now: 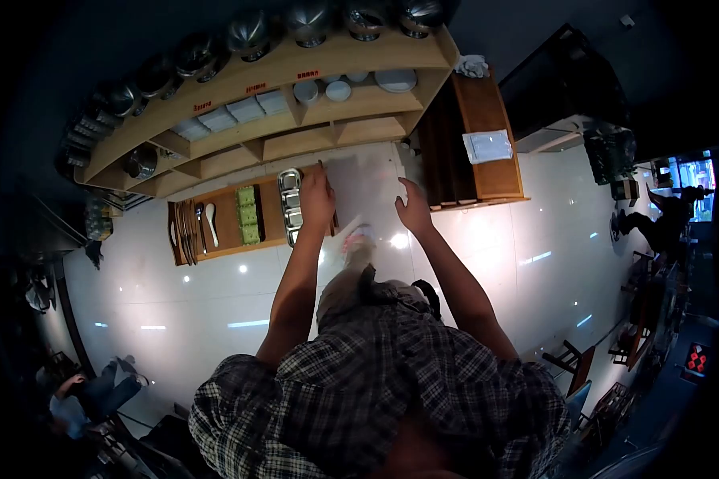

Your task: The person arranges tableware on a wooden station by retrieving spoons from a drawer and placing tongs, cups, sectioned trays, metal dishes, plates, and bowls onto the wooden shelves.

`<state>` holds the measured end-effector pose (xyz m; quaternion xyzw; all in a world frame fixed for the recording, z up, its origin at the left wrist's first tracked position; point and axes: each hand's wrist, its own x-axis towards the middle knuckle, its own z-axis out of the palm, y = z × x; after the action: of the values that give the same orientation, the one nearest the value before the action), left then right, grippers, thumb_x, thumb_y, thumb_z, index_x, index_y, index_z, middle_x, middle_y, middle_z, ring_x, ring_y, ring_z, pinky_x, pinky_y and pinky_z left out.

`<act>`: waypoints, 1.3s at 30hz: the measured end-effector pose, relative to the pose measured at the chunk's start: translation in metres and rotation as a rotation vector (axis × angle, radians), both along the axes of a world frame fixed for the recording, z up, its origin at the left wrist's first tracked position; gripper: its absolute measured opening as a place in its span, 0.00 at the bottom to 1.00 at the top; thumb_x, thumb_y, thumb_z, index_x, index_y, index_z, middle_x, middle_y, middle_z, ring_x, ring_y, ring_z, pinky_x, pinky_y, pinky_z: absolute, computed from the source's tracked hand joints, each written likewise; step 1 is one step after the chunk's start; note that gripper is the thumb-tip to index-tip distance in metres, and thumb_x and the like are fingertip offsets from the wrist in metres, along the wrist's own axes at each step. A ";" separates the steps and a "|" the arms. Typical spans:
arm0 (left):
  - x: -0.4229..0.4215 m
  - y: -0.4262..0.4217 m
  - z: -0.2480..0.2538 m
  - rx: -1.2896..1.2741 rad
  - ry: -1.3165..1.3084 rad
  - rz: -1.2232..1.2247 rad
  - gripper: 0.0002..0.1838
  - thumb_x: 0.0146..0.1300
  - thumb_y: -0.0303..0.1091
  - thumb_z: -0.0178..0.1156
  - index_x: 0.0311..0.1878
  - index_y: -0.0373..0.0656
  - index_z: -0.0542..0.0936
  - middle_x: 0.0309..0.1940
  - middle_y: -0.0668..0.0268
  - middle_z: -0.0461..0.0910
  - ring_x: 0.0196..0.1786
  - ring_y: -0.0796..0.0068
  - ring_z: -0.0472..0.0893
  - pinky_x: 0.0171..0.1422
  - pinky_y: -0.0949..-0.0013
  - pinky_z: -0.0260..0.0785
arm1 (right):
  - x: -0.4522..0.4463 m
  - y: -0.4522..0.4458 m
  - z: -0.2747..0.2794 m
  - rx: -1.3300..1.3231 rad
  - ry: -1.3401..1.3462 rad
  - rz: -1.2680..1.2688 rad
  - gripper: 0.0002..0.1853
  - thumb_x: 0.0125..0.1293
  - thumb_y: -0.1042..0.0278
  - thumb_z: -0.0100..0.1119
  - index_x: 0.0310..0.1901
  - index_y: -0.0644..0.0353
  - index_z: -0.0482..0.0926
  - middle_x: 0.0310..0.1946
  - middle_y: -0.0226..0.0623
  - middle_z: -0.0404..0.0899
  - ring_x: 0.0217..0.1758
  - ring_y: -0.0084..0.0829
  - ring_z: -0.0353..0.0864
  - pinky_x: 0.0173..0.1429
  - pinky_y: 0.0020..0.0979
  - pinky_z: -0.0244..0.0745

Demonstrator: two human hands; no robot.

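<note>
My left hand (318, 199) lies over the right end of a low wooden counter (222, 231), its fingers stretched out, close beside a metal tray with several compartments (291, 197). Whether it presses on the wood edge I cannot tell. My right hand (413, 206) hovers over the pale floor with its thumb apart and nothing in it; part of it is blurred. On the counter, left of the metal tray, stand a green sectioned container (248, 215), a white spoon (211, 223) and several dark utensils (187, 231).
Ahead, a wooden shelf unit (272, 148) holds white dishes (339, 90), with several steel vessels (248, 33) on top. A brown cabinet (481, 104) carries a clear packet (488, 147). Chairs (571, 363) stand at right; another person (96, 395) is at lower left.
</note>
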<state>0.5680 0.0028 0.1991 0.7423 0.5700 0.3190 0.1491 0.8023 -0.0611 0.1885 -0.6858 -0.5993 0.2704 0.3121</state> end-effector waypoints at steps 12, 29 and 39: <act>0.036 0.095 -0.004 -0.080 0.244 0.135 0.30 0.50 0.25 0.56 0.62 0.45 0.67 0.66 0.53 0.58 0.65 0.49 0.61 0.67 0.46 0.54 | 0.053 0.122 -0.031 -0.016 -0.053 0.098 0.29 0.53 0.72 0.56 0.60 0.61 0.65 0.58 0.51 0.68 0.62 0.50 0.65 0.65 0.41 0.62; 0.140 0.165 -0.120 -0.187 0.272 0.464 0.33 0.56 0.37 0.59 0.66 0.49 0.62 0.69 0.55 0.54 0.68 0.49 0.58 0.67 0.40 0.51 | 0.106 0.304 -0.154 0.087 -0.478 0.376 0.33 0.53 0.63 0.56 0.63 0.58 0.63 0.65 0.46 0.59 0.70 0.48 0.54 0.71 0.50 0.49; 0.128 0.260 -0.300 -0.230 0.269 0.550 0.34 0.57 0.39 0.60 0.68 0.51 0.60 0.70 0.54 0.50 0.71 0.48 0.52 0.69 0.38 0.46 | 0.042 0.405 -0.308 0.350 -0.300 0.362 0.30 0.53 0.68 0.57 0.60 0.62 0.66 0.62 0.48 0.63 0.68 0.50 0.56 0.70 0.52 0.49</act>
<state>0.6958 0.2629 -0.1011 0.5743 0.7961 0.1797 0.0636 0.8439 0.3435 -0.1192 -0.5357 -0.7890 0.1094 0.2802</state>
